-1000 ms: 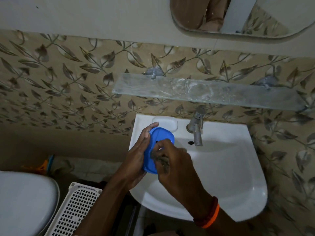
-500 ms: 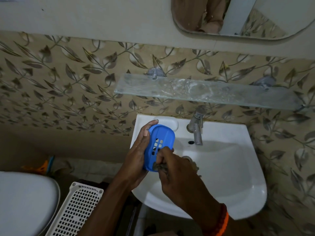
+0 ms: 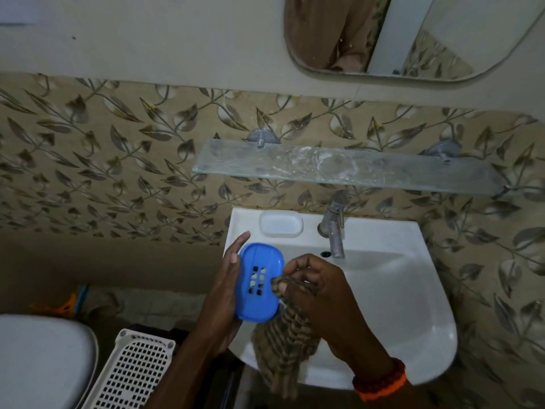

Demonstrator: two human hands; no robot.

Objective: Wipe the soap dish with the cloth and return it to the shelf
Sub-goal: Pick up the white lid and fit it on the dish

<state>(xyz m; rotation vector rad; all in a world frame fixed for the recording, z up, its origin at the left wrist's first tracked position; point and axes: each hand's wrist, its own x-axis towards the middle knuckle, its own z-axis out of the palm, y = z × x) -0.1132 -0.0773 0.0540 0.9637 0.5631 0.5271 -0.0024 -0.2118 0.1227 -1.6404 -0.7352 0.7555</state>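
While I stand over the white basin [image 3: 398, 314], my left hand [image 3: 224, 293] cradles the blue soap dish [image 3: 259, 281] from its left side, palm against its long edge, fingers fairly straight behind it with the tips rising past its top corner, and the heel of the hand curled under its lower end. The dish is tilted up on edge, its slotted face turned toward me, and it hangs over the basin's left rim, well below the glass shelf [image 3: 348, 166]. My right hand [image 3: 321, 293] is bunched around the striped cloth [image 3: 283, 343], thumb and fingertips pinching a wad of it right at the dish's right edge, touching the plastic there; the rest of the cloth hangs down blurred over the basin's front lip. An orange band [image 3: 380, 382] sits on that wrist. Above the dish, the moulded soap recess [image 3: 281, 223] and the tap [image 3: 334, 228] stand apart from my hands, with open bowl to the right. To my left, the perforated white basket [image 3: 132, 370] and the toilet lid [image 3: 41, 361] lie close under my left forearm. The mirror [image 3: 413, 33] hangs above the shelf.
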